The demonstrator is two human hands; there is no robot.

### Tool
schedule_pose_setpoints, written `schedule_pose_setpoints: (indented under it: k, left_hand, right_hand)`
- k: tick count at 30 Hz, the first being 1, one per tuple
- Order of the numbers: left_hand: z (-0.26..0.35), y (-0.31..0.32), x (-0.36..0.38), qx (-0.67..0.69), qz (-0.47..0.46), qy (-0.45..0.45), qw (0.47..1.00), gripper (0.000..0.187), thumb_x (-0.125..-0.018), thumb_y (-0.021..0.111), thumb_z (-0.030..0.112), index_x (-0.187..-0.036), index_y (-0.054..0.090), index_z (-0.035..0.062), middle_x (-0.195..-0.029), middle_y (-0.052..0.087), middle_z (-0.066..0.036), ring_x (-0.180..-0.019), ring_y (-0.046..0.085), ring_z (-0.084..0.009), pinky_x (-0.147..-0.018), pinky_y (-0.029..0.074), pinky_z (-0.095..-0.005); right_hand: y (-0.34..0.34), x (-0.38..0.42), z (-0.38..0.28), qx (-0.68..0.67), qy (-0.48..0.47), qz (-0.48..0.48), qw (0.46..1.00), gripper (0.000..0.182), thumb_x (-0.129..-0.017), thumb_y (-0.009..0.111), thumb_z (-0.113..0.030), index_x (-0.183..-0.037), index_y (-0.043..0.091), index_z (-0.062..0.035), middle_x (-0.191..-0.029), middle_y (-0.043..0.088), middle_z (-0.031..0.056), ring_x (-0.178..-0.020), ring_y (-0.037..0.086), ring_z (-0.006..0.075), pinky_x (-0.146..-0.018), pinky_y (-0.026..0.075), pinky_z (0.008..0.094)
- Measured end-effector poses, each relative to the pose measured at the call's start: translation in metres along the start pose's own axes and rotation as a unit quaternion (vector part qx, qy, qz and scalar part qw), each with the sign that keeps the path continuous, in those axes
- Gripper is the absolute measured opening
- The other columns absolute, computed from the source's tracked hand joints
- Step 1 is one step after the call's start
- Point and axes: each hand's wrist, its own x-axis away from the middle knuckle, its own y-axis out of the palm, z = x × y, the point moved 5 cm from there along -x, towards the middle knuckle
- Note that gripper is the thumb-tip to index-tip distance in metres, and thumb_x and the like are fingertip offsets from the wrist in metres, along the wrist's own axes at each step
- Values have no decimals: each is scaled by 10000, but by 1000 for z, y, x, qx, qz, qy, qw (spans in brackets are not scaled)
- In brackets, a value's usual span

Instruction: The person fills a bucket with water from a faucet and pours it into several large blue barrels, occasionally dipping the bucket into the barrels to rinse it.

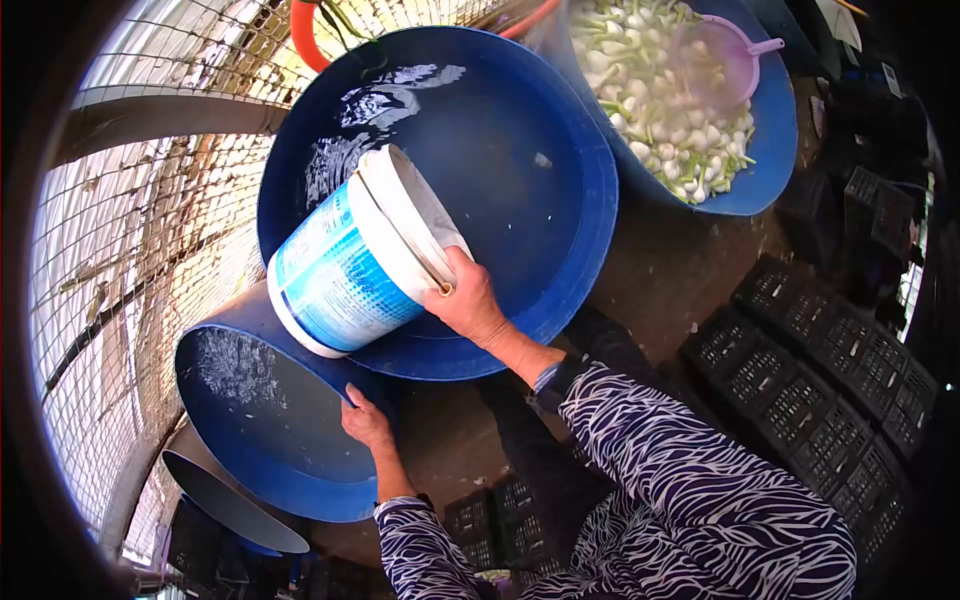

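Note:
My right hand [470,298] is closed on the rim of a white plastic bucket [345,255] with a blue printed label and a wire handle. The bucket lies tilted over the left side of a large round blue tub [560,290] that holds water, its mouth turned toward the upper right. My left hand [368,420] grips the upper right edge of a second blue tub [345,500], which also has water in it. The fingers of this hand are partly hidden behind that edge.
A third blue tub [778,150] holds many white bulbs with green stems [670,110] and a pink scoop [735,60]. Black plastic crates [800,400] stand at the right. Wire mesh [130,230] runs along the left. A dark curved container edge [230,505] shows at lower left.

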Motion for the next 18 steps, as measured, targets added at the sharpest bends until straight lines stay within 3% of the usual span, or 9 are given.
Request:
schedule_pose_setpoints:
  k: [18]
  left_hand:
    - [-31,0,-26,11,1,23,1000,481,-931,445,406,-954,654,-26,-845,647,-235,-760,607,-417,-691,474,-467]
  right_hand:
    - [-46,-17,-6,119,-59,38,990,301,-634,649,-106,-897,527,-26,-738,603,193,-729,609,400,-645,502,413]
